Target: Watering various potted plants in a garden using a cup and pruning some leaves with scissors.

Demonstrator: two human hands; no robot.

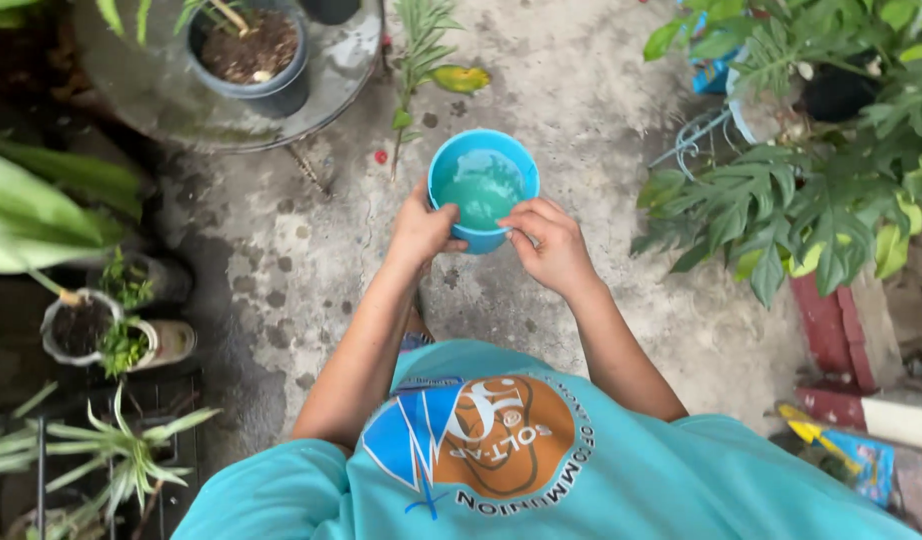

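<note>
Carry/hold step: blue plastic cup [483, 190] with water inside, held in front of the torso over the concrete floor [581, 100], both hands on it. Left hand [419, 232] wraps the cup wall at 9 o'clock, thumb on the rim. Right hand [549, 243] pinches the rim at 4 o'clock, fingers curled. Both forearms angled inward, elbows bent. My read: any next move calls for keeping it level. Dark potted plant [249, 50] at 11 o'clock, leafy plant [781, 210] at 3 o'clock.
</note>
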